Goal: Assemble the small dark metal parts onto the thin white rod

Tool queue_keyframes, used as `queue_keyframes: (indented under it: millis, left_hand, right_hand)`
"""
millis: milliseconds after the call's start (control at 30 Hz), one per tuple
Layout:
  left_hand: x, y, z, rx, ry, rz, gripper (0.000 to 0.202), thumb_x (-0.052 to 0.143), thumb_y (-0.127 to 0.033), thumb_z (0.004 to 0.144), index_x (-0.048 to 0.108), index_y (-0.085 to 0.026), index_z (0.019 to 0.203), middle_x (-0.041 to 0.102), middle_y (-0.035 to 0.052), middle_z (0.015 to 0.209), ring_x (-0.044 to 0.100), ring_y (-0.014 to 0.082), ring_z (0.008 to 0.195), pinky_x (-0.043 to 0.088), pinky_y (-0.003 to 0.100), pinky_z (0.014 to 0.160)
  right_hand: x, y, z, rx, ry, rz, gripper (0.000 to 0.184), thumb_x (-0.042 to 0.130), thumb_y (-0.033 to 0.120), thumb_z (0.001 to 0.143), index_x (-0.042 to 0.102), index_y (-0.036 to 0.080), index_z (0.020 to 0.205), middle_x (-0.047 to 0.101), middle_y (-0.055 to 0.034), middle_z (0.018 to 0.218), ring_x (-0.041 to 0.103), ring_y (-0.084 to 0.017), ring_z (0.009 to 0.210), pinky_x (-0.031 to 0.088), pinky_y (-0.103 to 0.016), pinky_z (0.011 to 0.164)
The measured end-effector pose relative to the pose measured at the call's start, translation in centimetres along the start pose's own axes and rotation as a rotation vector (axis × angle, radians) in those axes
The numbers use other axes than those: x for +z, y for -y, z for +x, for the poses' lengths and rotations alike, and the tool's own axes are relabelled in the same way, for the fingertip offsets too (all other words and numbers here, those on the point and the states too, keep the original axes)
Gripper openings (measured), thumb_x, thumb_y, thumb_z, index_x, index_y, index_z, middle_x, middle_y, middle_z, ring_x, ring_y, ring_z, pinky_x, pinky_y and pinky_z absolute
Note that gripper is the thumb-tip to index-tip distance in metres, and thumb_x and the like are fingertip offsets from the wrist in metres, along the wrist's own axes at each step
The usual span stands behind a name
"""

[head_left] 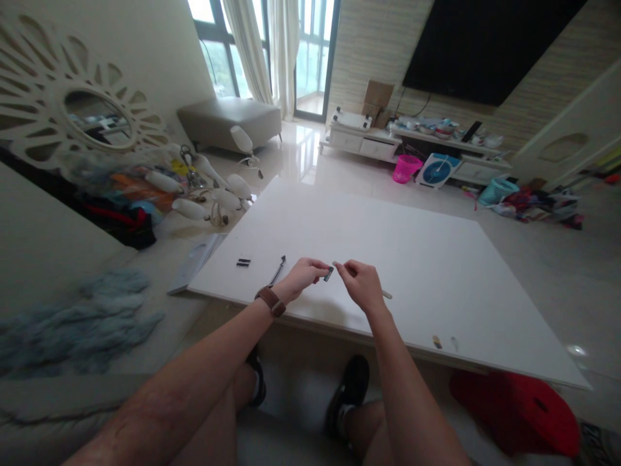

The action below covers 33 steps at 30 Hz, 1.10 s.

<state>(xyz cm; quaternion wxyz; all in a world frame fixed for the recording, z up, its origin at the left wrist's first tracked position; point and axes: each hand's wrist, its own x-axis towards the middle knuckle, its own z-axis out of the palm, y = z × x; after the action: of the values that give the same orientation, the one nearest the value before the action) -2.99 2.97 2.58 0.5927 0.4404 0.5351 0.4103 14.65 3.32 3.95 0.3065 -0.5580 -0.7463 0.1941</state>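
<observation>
We note left hand [305,275] pinching small dark part [328,274] above white table [436,272]; right hand [361,285] gripping thin white tool [387,295], tip near part, seemingly for close work.

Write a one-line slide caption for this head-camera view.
Left hand pinches a small dark part while the right hand holds a thin pale stick over a white table.
</observation>
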Motion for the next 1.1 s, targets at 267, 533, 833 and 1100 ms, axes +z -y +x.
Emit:
queue_keyframes:
  millis: [267,533,833,1100]
  left_hand:
    - [5.0,2.8,-3.1,0.025,0.235,0.357,0.023,0.059,-0.014,0.069,0.08,-0.013,0.079,0.072,0.0064,0.068,0.059,0.0174,0.063,0.043,0.029,0.062]
    - [-0.2,-0.6,-2.1,0.084,0.191,0.308,0.012,0.065,-0.014,0.067,0.077,-0.013,0.071,0.067,0.0041,0.06,0.056,0.014,0.057,0.041,0.026,0.057]
    - [-5.7,-1.9,-0.3,0.176,-0.537,-0.332,0.017,0.076,-0.019,0.065,0.073,-0.012,0.08,0.062,-0.0002,0.066,0.038,0.0056,0.052,0.027,0.021,0.049]
    - [4.6,0.5,-0.8,0.033,-0.072,-0.281,0.018,0.075,-0.023,0.067,0.075,-0.011,0.08,0.064,0.0025,0.068,0.04,0.0072,0.055,0.03,0.025,0.053]
  right_hand:
    - [-0.8,0.0,0.3,0.116,-0.249,0.114,0.048,0.057,0.053,0.092,0.055,0.019,0.058,0.044,0.0038,0.052,0.036,-0.012,0.054,0.029,-0.029,0.057]
    - [-1.0,-0.1,0.1,0.135,-0.263,0.154,0.05,0.058,0.056,0.09,0.056,0.018,0.057,0.043,0.0035,0.052,0.036,-0.012,0.054,0.029,-0.029,0.056]
    - [-0.7,-0.1,0.6,0.173,-0.266,0.215,0.048,0.059,0.057,0.089,0.062,0.018,0.061,0.049,0.0022,0.053,0.04,-0.013,0.053,0.03,-0.029,0.056]
    - [0.1,0.0,0.5,0.132,-0.186,0.141,0.05,0.056,0.054,0.092,0.057,0.018,0.056,0.045,0.0033,0.051,0.038,-0.012,0.054,0.028,-0.029,0.056]
